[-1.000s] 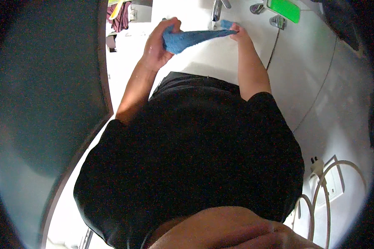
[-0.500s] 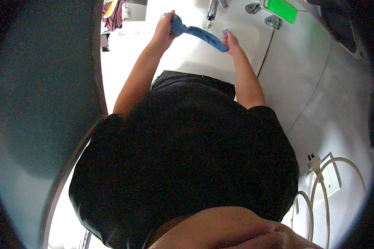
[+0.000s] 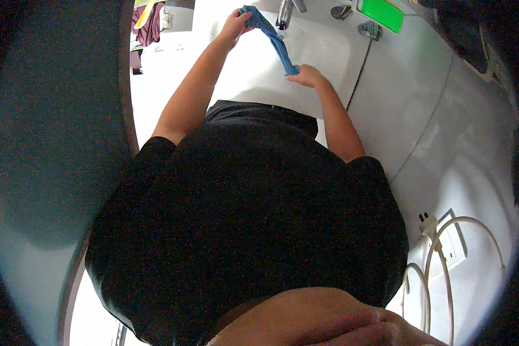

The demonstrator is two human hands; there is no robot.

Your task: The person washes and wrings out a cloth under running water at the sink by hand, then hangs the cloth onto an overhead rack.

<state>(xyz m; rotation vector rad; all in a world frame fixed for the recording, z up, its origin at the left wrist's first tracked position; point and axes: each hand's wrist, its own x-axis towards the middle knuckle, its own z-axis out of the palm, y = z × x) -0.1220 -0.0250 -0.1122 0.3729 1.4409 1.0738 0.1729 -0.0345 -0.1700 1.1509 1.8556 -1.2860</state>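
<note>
Cloth: blue cloth [image 3: 274,40], twisted into 1 rope, stretched over the white sink [image 3: 328,63] below the faucet [image 3: 284,12].
Left hand [image 3: 235,26]: closed on its far end.
Right hand [image 3: 305,75]: closed on its near end.
Axis: slants from far-left to near-right; right hand nearer the body.
</note>
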